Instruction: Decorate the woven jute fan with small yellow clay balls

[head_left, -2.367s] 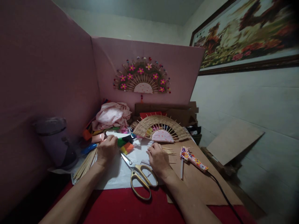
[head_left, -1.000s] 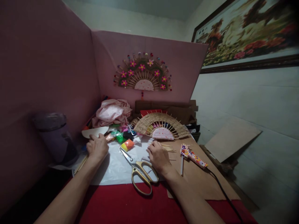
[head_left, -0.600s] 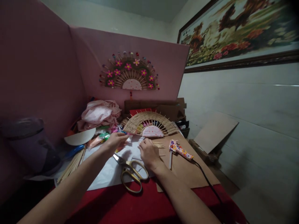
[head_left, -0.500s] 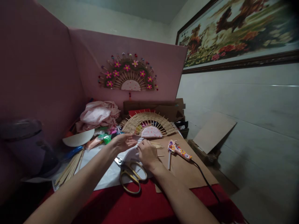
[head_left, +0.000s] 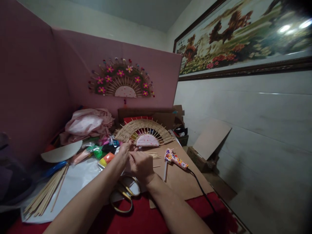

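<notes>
My left hand (head_left: 128,148) and my right hand (head_left: 141,164) meet over the work surface, just in front of a woven straw fan (head_left: 143,124). My right hand is closed in a pinch, and whatever lies in it is hidden. Curled fingers of my left hand show behind it, partly covered. The fan has stick ribs and a spotted pale half-round centre (head_left: 147,140). Scissors with gold handles (head_left: 124,192) lie below my wrists, their blades hidden by my left forearm. Short thin sticks (head_left: 153,155) lie right of my hands, near a flower-patterned glue gun (head_left: 176,159).
A bundle of sticks (head_left: 45,195) lies on white sheeting at the left, by a white half-round piece (head_left: 63,152). Bagged colourful material (head_left: 97,151) and pink cloth (head_left: 87,125) sit behind. A decorated fan (head_left: 125,91) hangs on the pink panel. The glue gun's black cord (head_left: 201,185) trails right.
My left hand was open, palm up and apart from my right; now its fingers are curled against the right hand. The view has turned right, shifting everything leftward.
</notes>
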### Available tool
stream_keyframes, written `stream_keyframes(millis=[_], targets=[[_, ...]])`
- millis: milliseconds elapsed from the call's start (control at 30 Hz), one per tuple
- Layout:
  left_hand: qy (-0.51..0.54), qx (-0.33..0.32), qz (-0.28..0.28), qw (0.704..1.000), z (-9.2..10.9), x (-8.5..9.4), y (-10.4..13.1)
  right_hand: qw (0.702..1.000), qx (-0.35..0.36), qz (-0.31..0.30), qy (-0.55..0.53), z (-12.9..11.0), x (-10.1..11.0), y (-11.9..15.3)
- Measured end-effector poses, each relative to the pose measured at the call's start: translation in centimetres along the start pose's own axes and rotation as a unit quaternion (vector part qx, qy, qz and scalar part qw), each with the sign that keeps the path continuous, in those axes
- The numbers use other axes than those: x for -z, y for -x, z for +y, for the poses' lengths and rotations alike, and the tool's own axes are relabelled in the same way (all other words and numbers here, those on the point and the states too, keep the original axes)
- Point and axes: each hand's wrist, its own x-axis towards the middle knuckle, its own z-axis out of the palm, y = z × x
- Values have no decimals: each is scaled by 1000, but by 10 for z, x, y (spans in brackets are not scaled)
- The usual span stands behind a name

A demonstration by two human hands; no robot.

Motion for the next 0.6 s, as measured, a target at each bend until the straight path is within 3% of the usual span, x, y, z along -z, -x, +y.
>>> stream_keyframes(millis=[200,367,433,500,600], targets=[[68,-40,15,997,0,-3,2,1000,-30,-2,0,3,-1,-1],[101,-93,12,990,20,6,15,991,-133,-15,12,20,10,-10],[106,-108,22,988,31,13,22,989,-133,-66,10,33,19,-14],[112,-129,28,985,44,22,31,986,-73,-152,-9,47,27,-16],[119,-170,17,978,62,37,45,958,-58,-280,-3,59,31,-14]])
